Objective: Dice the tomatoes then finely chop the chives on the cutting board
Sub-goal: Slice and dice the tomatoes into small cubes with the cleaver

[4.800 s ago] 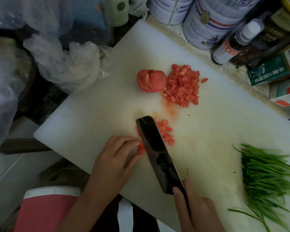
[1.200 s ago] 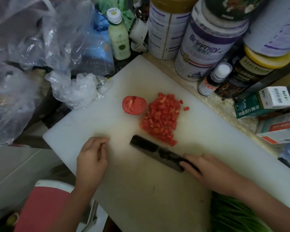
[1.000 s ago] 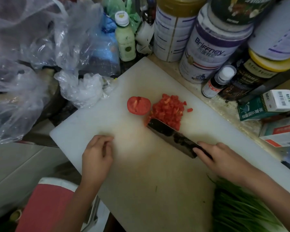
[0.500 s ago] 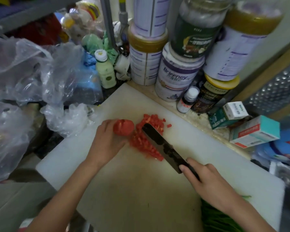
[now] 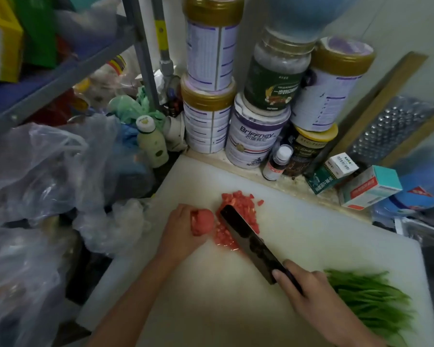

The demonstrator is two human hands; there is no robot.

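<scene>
Head view looks down on a white cutting board (image 5: pixel 298 236) that runs from near left to far right. Toward its far left corner, the left hand (image 5: pixel 179 230) curls its fingers around a tomato half (image 5: pixel 203 222), holding it against the board. Just right of that piece lies a heap of diced tomato (image 5: pixel 241 209), and the dark blade of a cleaver (image 5: pixel 246 240) rests in the heap, its tip pointing far and left. The right hand (image 5: pixel 308 291) grips the cleaver's handle at the near end of the blade, with the forefinger laid along the side of the blade. A bundle of uncut chives (image 5: pixel 368 299) lies on the board's near right part, just right of that hand. Stacked tins (image 5: pixel 253 139) and jars stand beyond the far edge, and crumpled plastic bags (image 5: pixel 48 171) fill the left side.
</scene>
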